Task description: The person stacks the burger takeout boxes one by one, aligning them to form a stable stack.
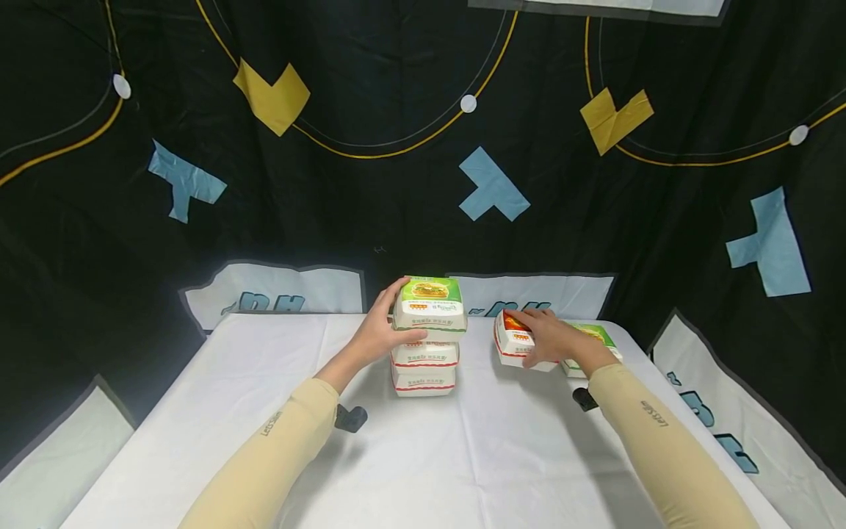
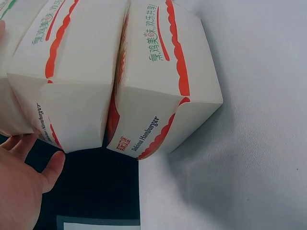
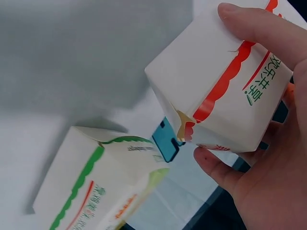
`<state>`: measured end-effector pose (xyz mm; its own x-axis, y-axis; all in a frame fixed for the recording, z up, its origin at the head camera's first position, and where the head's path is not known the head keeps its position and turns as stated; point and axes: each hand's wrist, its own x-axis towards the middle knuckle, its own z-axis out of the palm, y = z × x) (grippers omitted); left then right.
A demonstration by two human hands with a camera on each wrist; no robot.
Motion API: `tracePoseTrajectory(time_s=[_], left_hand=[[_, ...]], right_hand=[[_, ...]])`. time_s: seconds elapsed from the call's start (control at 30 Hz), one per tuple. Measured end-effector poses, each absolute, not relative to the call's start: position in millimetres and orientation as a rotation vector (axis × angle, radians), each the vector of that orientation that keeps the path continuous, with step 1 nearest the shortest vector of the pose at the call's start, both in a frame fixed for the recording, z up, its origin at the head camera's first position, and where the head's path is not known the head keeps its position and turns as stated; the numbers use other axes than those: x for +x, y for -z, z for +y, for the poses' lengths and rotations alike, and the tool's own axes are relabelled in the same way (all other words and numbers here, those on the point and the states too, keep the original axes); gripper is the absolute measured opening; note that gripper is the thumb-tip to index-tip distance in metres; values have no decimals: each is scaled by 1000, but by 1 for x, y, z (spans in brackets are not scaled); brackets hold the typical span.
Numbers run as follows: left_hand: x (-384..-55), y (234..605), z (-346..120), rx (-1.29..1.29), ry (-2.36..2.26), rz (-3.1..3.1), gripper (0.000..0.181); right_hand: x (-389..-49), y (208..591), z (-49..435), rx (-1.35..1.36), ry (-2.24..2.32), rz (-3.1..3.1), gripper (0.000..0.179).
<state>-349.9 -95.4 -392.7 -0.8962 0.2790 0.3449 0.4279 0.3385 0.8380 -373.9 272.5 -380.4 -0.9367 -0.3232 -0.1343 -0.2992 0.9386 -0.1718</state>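
A stack of hamburger boxes stands at the middle of the table's far part. My left hand (image 1: 385,327) grips the top one, a green-topped hamburger box (image 1: 431,312), with thumb in front and fingers round its left side. Below it are a middle red-trimmed box (image 1: 424,356) and a bottom red-trimmed box (image 1: 423,383), both closed. To the right of the stack, my right hand (image 1: 554,339) holds a red-topped hamburger box (image 3: 211,76), thumb across one side. Another green-trimmed box (image 3: 81,182) sits beside it, partly hidden by the right wrist in the head view.
A white cloth covers the table (image 1: 423,463). Behind it hangs a black curtain (image 1: 383,220) with yellow and blue pieces. White printed sheets (image 1: 291,283) border the table's back and sides.
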Motion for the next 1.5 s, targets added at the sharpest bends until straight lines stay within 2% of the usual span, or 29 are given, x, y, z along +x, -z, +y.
tracePoseTrajectory(time_s=[0.47, 1.17, 1.4, 1.5], left_hand=[[-351, 395, -97, -652, 1587, -2447, 100], [-350, 391, -97, -652, 1611, -2471, 104], [-317, 359, -94, -666, 1615, -2483, 97], [-317, 359, -94, -660, 1621, -2490, 98]], right_hand=[[-371, 358, 265, -608, 109, 2994, 104], [-363, 313, 252, -698, 275, 2993, 105], [-360, 294, 246, -747, 288, 3001, 104], [-359, 286, 242, -750, 278, 3010, 104]])
